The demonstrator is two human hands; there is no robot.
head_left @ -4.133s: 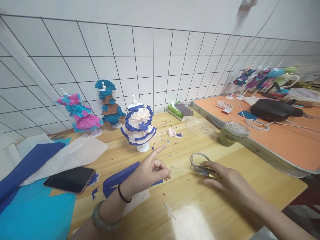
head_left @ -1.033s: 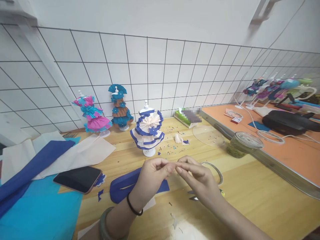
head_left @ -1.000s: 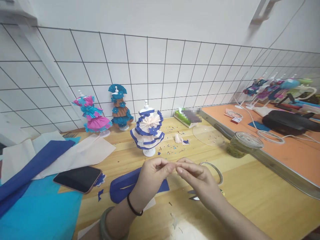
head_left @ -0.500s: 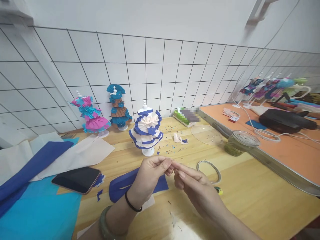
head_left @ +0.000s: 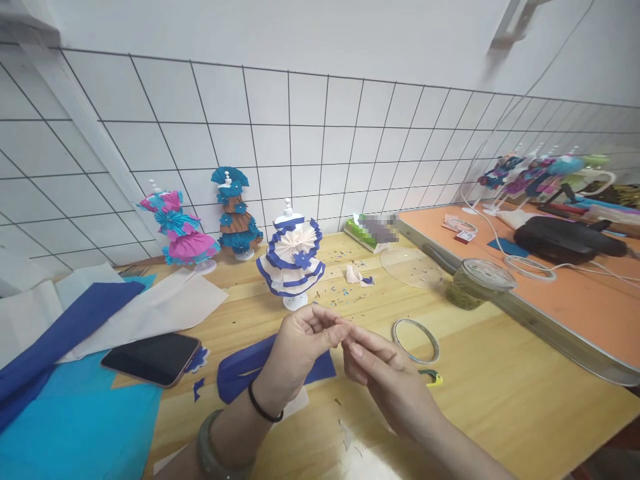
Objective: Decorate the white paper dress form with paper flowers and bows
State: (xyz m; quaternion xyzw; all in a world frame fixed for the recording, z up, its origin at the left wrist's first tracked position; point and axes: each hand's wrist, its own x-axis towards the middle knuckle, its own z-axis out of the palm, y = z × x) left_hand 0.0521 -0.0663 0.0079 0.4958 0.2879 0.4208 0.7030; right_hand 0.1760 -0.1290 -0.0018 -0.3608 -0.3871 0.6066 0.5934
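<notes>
My left hand (head_left: 307,347) and my right hand (head_left: 383,373) meet at the fingertips above the wooden table. Both are closed in a pinch; whatever lies between the fingers is too small or hidden to make out. Under my left hand and wrist lies a piece of dark blue paper (head_left: 245,367), partly covered. Just beyond the hands stands a small white dress form in a white and blue paper dress (head_left: 295,260). Right of my right hand are a roll of tape (head_left: 437,350) and a small yellow-green and black tool (head_left: 434,378), partly hidden.
A phone (head_left: 150,359) lies at left beside blue, white and turquoise paper sheets (head_left: 75,413). Two more dressed forms, one pink (head_left: 187,247) and one brown-teal (head_left: 236,227), stand by the wall. A wide tape roll (head_left: 480,283) sits near the orange board (head_left: 565,313). Paper scraps (head_left: 357,275) lie behind.
My fingers have shifted slightly against each other, still pinched together. More of the small yellow-green tool shows beside my right hand. The view has moved a little.
</notes>
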